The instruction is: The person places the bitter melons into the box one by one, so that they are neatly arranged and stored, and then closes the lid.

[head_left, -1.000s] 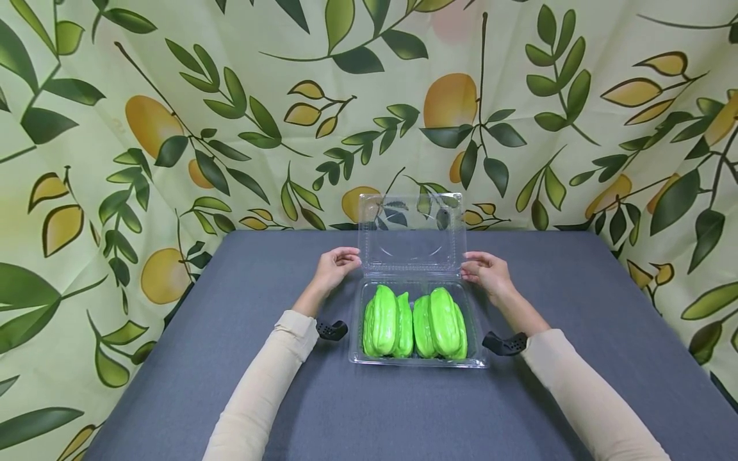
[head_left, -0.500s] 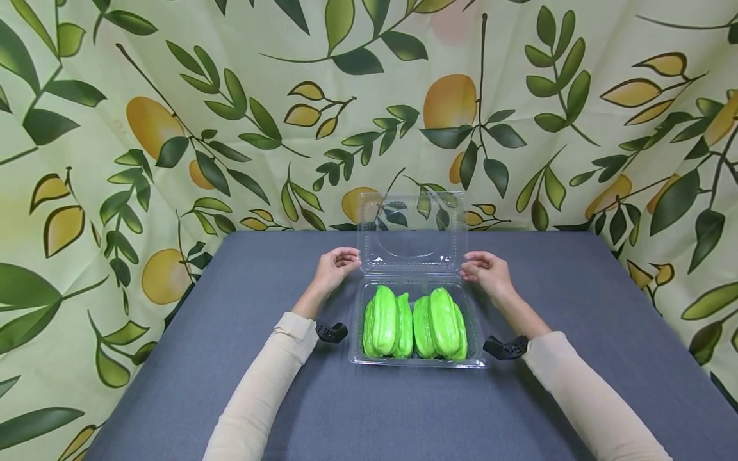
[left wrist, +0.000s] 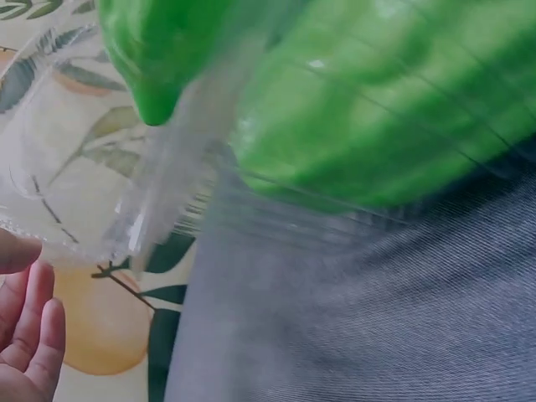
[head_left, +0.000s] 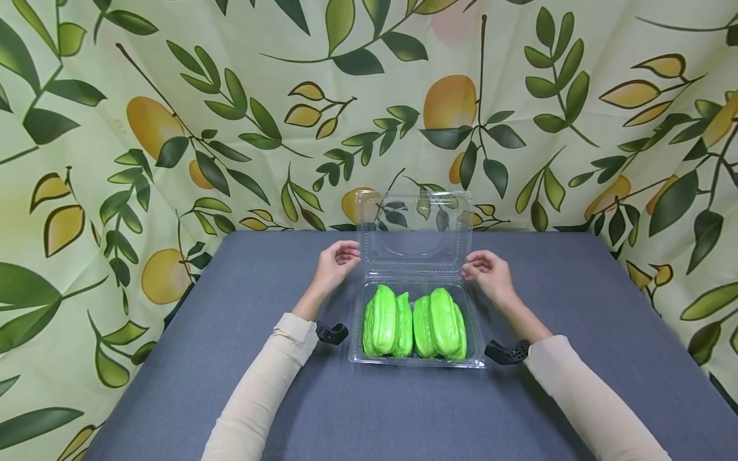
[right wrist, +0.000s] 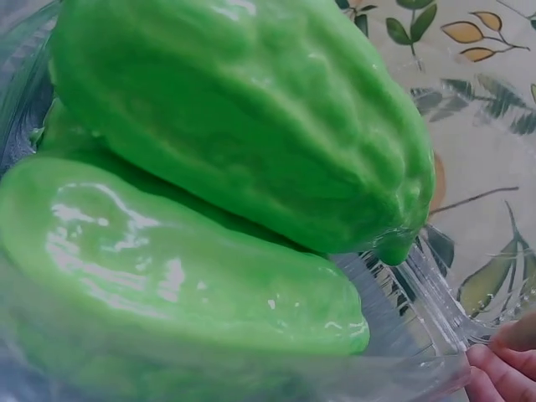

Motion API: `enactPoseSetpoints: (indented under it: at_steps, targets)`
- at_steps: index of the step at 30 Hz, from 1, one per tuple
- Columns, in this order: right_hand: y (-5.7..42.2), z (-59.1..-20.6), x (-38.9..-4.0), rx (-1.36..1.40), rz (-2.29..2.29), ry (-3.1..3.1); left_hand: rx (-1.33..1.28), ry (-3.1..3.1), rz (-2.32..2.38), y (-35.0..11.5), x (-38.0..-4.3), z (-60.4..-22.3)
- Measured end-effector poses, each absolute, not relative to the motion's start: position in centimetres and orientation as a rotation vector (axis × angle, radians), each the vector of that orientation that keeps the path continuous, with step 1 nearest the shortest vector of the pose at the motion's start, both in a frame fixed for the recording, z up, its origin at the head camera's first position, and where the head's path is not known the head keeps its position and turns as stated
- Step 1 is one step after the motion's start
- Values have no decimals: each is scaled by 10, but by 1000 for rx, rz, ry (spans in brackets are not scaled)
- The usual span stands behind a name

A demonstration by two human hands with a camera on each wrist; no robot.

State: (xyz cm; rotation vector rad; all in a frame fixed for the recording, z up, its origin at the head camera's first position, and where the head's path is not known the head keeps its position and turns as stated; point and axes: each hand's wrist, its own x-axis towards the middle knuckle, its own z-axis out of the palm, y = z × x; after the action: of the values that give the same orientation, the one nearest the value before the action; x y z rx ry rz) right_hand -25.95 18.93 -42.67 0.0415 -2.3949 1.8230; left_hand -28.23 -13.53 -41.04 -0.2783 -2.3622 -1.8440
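Note:
A clear hinged plastic container (head_left: 418, 363) lies on the table with its lid (head_left: 412, 250) raised at the back. Glossy bright-green, ribbed, fruit-like pieces fill it: one cluster (head_left: 385, 320) on the left, another (head_left: 444, 323) on the right. At the lid's left edge is my left hand (head_left: 336, 264), its thumb and fingertips on the rim and its other fingers loosely bent. Opposite, my right hand (head_left: 488, 273) holds the lid's right edge near the hinge. The right wrist view shows thumb and fingers (right wrist: 507, 381) pinching that plastic edge.
A dark grey-blue cloth covers the table (head_left: 248, 307). Behind it and at both sides hangs a fabric backdrop (head_left: 242, 173) printed with leaves and fruit. Black wrist mounts (head_left: 332, 333) sit beside the container's sides.
The raised lid has tilted slightly toward me and looks larger. My left fingers have shifted up a little, and the right hand moved marginally outward. The container and green pieces stay put.

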Motion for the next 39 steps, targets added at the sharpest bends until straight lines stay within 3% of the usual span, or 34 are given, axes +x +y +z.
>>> enactPoseSetpoints:
  at_steps: [17,39]
  targets:
    - [185,-426,-252,82,1653,-2353,-430,-2076,-1721,-129,-278,-392]
    - [179,-403,-225,-24,1389,-2298,-496,-2076,-1574,-132,-253,-397]
